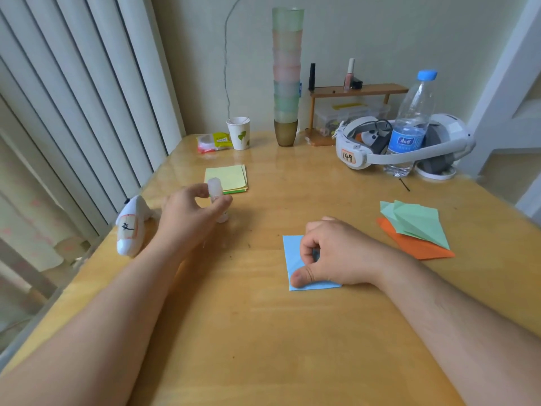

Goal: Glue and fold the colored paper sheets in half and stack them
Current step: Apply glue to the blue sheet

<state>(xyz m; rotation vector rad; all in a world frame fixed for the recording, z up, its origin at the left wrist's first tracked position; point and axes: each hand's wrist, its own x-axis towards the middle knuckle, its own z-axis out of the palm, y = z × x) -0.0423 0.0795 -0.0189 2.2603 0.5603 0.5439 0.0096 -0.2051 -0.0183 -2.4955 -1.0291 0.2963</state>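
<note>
My left hand grips a small translucent glue stick, which stands upright with its base near the wooden table. My right hand rests on a light blue paper sheet near the table's middle, with the thumb pressing its front left corner and the fingers curled on top. Most of the blue sheet is hidden under that hand. A folded green sheet lies on a folded orange sheet at the right. A pile of yellow and green square sheets lies behind the glue stick.
A white controller lies at the left edge. At the back stand a paper cup, a tall stack of plastic cups, a small wooden shelf, a white headset and a water bottle. Vertical blinds hang on the left.
</note>
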